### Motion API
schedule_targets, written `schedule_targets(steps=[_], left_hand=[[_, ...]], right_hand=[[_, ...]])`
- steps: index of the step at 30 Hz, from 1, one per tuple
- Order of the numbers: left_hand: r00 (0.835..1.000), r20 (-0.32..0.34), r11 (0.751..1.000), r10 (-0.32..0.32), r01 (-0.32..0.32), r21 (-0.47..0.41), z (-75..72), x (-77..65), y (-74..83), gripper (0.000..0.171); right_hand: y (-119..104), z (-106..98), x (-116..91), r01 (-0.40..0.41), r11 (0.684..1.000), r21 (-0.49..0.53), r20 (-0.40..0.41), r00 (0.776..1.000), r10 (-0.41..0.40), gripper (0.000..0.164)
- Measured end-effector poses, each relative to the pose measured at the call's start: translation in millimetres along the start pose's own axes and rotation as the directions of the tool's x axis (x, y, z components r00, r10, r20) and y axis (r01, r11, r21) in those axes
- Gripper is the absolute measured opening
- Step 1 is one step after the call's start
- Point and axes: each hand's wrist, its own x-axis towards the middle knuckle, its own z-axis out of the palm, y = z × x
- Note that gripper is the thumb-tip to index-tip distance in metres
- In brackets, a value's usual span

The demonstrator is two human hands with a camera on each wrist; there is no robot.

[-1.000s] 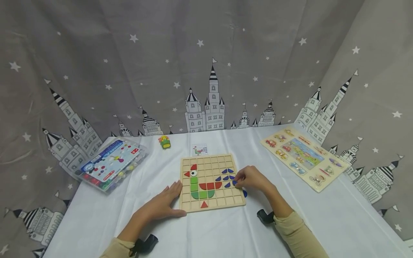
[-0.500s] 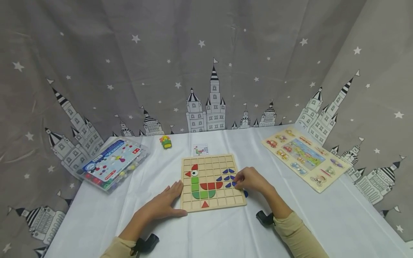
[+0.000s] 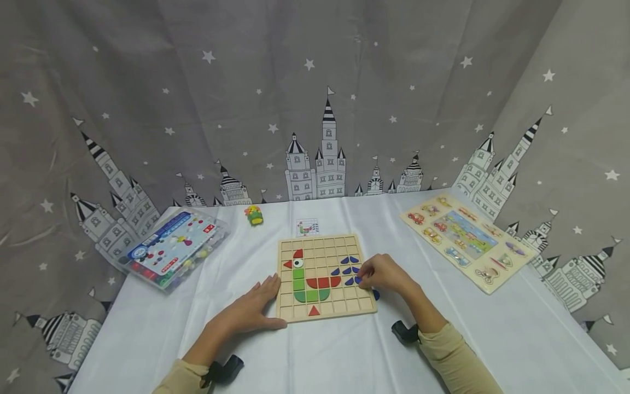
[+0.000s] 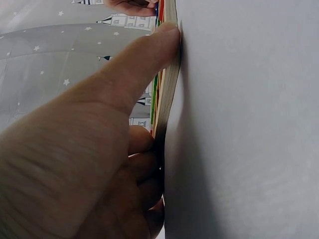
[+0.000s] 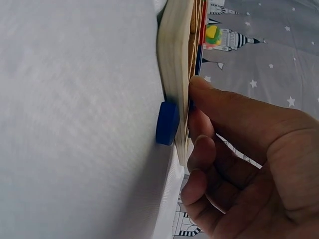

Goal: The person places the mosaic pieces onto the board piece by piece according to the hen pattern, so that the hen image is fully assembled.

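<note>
A square wooden grid board (image 3: 344, 307) lies on the table, with red, green and blue pieces and a round eye piece forming a bird. At its left side rests my left hand (image 3: 251, 307); the fingers touch the left edge and the thumb (image 4: 164, 42) lies along the front edge. Over the right side of the board, my right hand (image 3: 386, 275) pinches a blue petal-shaped piece (image 3: 358, 280) between thumb and forefinger, partly hidden by the fingertips. Another blue piece (image 5: 167, 123) lies on the cloth against the board's right edge. A red triangle (image 3: 314, 311) sits in the front row.
Behind the board is a small picture card (image 3: 307, 227) of a bird. A clear plastic case (image 3: 177, 249) of coloured parts stands at left, near a small yellow-green toy figure (image 3: 254, 215). To the right lies a wooden vehicle puzzle (image 3: 470, 241). A grey printed curtain (image 3: 236, 82) hangs behind.
The head view has shifted slightly. Both hands keep nearly the same place on the board, the right fingers still at the same blue piece.
</note>
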Motion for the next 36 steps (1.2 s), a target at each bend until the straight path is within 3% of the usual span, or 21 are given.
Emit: schedule_targets(steps=[20, 29, 36], left_hand=[[1.000, 0.002, 1.000, -0.027, 0.027, -0.005, 2.7, 1.5, 0.5, 0.114], [1.000, -0.004, 1.000, -0.018, 0.018, -0.010, 1.5, 0.9, 0.7, 0.113], [0.999, 0.015, 0.999, -0.034, 0.035, -0.007, 2.0, 1.3, 0.2, 0.113]], right_hand=[[5, -10, -5, 0.028, 1.000, -0.011, 0.011, 1.000, -0.028, 0.014], [15, -31, -14, 0.023, 0.999, -0.034, 0.147, 0.989, -0.018, 0.013], [15, -22, -14, -0.012, 0.996, -0.089, 0.148, 0.989, 0.025, 0.014]])
